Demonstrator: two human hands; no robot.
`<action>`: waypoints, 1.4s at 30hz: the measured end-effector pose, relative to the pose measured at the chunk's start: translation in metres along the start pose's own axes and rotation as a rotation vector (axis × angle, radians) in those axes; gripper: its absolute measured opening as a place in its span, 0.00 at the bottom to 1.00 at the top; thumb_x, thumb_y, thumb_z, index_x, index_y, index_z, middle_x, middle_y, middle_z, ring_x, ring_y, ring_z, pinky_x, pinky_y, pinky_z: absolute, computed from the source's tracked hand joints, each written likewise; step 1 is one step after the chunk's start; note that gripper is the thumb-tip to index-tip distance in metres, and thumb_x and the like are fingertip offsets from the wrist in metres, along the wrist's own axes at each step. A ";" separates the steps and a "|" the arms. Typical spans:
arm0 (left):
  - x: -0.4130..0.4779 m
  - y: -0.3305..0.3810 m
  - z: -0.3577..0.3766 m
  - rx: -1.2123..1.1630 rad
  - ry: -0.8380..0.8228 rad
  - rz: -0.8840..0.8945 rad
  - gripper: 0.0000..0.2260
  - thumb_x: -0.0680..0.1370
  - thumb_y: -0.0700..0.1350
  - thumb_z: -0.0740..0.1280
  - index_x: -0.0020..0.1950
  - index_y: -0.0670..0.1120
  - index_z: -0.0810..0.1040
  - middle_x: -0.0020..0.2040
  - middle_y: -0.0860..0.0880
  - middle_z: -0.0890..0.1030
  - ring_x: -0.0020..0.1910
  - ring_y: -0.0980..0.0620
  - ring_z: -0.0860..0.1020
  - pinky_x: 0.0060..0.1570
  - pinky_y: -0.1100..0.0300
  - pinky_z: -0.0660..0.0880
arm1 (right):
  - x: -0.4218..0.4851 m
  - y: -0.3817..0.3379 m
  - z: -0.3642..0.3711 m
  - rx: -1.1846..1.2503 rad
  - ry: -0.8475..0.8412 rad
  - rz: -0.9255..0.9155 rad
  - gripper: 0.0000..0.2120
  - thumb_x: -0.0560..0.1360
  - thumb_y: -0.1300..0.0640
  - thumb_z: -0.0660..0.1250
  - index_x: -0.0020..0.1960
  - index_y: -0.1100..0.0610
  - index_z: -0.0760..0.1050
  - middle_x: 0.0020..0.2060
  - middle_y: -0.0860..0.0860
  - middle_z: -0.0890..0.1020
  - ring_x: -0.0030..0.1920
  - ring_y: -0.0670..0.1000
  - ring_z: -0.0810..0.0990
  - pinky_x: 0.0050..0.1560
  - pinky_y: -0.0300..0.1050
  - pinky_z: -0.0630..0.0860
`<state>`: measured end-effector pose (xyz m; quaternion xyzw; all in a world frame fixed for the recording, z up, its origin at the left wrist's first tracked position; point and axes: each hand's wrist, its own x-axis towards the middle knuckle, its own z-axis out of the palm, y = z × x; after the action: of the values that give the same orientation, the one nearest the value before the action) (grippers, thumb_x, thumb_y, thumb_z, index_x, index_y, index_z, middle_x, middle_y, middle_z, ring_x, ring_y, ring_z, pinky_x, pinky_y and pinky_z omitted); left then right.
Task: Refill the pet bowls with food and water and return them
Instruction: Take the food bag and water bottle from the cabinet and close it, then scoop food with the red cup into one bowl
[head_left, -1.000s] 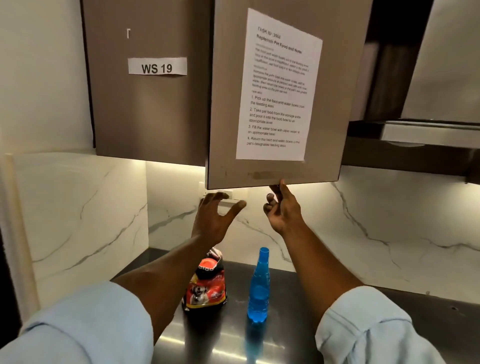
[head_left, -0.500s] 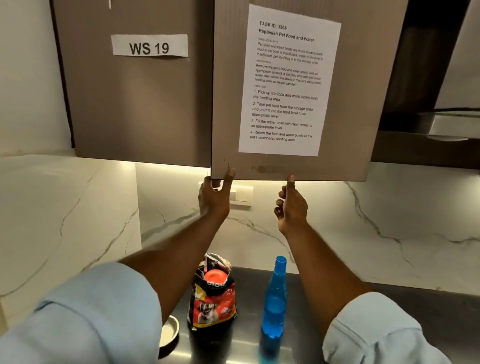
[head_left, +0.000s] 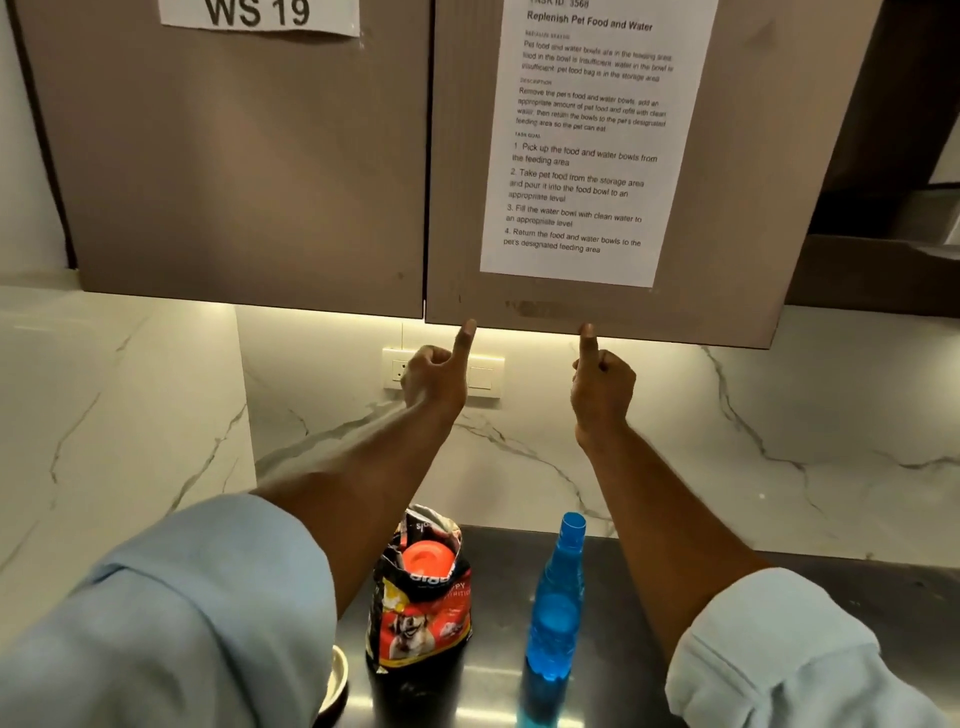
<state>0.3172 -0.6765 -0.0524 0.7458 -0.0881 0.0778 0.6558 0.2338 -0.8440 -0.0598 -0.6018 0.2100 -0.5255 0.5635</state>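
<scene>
Both your arms are raised to the taupe upper cabinet door (head_left: 597, 301) with the white printed task sheet (head_left: 587, 145) taped on it. Your left hand (head_left: 434, 382) is curled into a loose fist, holding nothing, thumb tip touching the door's bottom edge. Your right hand (head_left: 602, 387) does the same, also holding nothing. On the dark steel counter (head_left: 831, 613) below, the red-and-black dog food bag (head_left: 421, 597) stands open, and the blue plastic water bottle (head_left: 556, 603) stands upright just right of it. A white bowl rim (head_left: 336, 680) peeks out behind your left light-blue sleeve (head_left: 171, 623).
</scene>
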 end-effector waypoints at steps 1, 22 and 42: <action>0.001 0.000 0.003 -0.005 0.005 -0.003 0.29 0.76 0.76 0.64 0.41 0.48 0.74 0.38 0.52 0.77 0.46 0.48 0.75 0.49 0.51 0.72 | 0.001 0.001 0.002 -0.019 0.006 -0.028 0.30 0.82 0.36 0.65 0.29 0.55 0.73 0.26 0.47 0.78 0.30 0.49 0.75 0.42 0.48 0.74; -0.033 -0.095 -0.032 0.360 0.102 -0.009 0.13 0.81 0.58 0.70 0.48 0.48 0.80 0.47 0.50 0.83 0.49 0.47 0.80 0.49 0.58 0.68 | -0.105 0.114 0.026 -0.342 -0.746 -0.112 0.18 0.80 0.46 0.68 0.36 0.56 0.76 0.29 0.52 0.78 0.33 0.56 0.81 0.38 0.53 0.78; -0.016 -0.261 -0.069 0.481 -0.161 -0.303 0.16 0.75 0.60 0.76 0.52 0.48 0.85 0.50 0.49 0.86 0.51 0.50 0.83 0.52 0.51 0.81 | -0.140 0.203 0.098 -1.290 -1.345 -0.154 0.22 0.73 0.50 0.75 0.65 0.52 0.79 0.57 0.54 0.84 0.56 0.58 0.82 0.52 0.52 0.81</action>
<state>0.3621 -0.5753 -0.2986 0.8881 -0.0065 -0.0620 0.4554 0.3375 -0.7375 -0.2793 -0.9882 0.0504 0.1157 0.0872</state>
